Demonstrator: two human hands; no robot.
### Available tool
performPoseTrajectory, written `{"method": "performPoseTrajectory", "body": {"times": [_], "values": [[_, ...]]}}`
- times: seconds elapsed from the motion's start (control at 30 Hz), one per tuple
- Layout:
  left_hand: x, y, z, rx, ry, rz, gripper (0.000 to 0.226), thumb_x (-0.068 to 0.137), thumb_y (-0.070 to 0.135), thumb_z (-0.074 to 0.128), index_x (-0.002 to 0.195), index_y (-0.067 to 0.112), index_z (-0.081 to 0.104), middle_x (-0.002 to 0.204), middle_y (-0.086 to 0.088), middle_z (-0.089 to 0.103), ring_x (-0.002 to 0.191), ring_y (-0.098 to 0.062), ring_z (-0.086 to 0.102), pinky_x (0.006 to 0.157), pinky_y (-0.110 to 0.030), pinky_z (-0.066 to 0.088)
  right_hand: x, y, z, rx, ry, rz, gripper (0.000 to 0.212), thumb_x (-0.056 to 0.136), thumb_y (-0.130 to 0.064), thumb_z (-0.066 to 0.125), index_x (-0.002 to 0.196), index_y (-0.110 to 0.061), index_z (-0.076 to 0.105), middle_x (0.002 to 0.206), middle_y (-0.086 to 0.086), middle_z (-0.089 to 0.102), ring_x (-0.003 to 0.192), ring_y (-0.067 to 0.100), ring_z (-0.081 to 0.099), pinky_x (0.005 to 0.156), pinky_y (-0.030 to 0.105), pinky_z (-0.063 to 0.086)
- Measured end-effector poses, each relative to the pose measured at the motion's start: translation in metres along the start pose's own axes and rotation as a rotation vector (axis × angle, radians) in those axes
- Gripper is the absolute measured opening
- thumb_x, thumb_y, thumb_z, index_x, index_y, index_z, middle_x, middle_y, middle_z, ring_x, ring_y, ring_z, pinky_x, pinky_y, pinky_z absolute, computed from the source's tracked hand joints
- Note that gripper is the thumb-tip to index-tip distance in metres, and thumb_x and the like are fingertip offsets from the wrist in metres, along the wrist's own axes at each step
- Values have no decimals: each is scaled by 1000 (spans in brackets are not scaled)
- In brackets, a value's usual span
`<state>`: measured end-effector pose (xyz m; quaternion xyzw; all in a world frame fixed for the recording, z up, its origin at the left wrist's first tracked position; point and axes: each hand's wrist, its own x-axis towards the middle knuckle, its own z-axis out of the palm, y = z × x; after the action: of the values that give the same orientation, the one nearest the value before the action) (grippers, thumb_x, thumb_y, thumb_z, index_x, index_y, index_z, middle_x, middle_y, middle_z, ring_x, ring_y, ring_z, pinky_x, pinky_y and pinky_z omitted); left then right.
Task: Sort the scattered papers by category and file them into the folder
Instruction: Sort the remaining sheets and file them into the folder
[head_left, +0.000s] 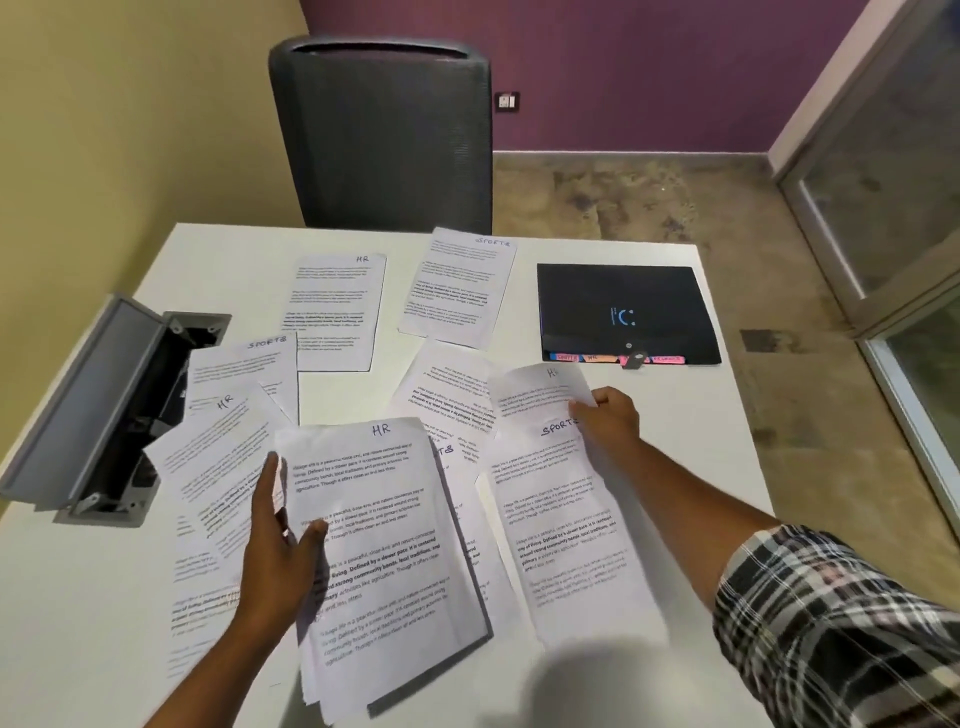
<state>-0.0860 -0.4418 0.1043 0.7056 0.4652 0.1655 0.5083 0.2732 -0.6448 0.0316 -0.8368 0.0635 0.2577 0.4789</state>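
Observation:
Printed sheets marked HR or SPORTS lie scattered over the white table. My left hand grips the left edge of a stack of sheets with an HR page on top, lifted off the table. My right hand pinches the right edge of a curled HR sheet, which lies over a SPORTS sheet. The black folder lies shut at the far right, coloured tabs along its near edge. More sheets lie at the far middle: an HR page and a SPORTS page.
An open grey cable box is set into the table at the left, its lid raised. A dark office chair stands behind the table's far edge. A glass partition is at the right.

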Motion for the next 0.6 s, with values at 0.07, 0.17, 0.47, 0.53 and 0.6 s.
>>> {"method": "performPoseTrajectory", "body": {"times": [0.07,0.17,0.47,0.53,0.6], "values": [[6,2,3,21,-29,104,78,91,-6,61,150,35,31,151,22,38,134,-14,45,106,-45,44,-14,-8,-14,44,18,-54,18,86,-20,75,93,-9,63,87,4,72,77,23,72,62,32,60],[17,3,4,98,-74,273,57,91,-12,57,131,28,58,133,26,57,131,-8,49,111,-43,40,-40,-20,-35,99,34,-127,17,92,-14,71,98,-3,59,88,6,69,73,17,67,51,18,50],[30,32,4,26,-167,303,45,94,-9,52,116,29,67,126,9,66,121,-7,56,106,-28,44,-108,-55,-64,166,248,-403,12,92,-12,74,93,-15,62,93,-2,66,85,19,65,67,25,55],[30,38,0,7,-178,291,42,96,-6,51,119,25,66,129,7,64,121,-9,56,95,-12,45,-122,-63,-70,227,349,-420,19,92,-12,73,86,-26,61,94,3,67,87,25,65,70,33,57],[32,42,-5,2,-180,303,39,98,-4,50,122,22,65,132,5,63,121,-10,55,88,-5,41,-136,-74,-73,301,395,-452,29,91,-12,74,78,-33,59,96,8,68,86,25,65,73,36,56]]}}
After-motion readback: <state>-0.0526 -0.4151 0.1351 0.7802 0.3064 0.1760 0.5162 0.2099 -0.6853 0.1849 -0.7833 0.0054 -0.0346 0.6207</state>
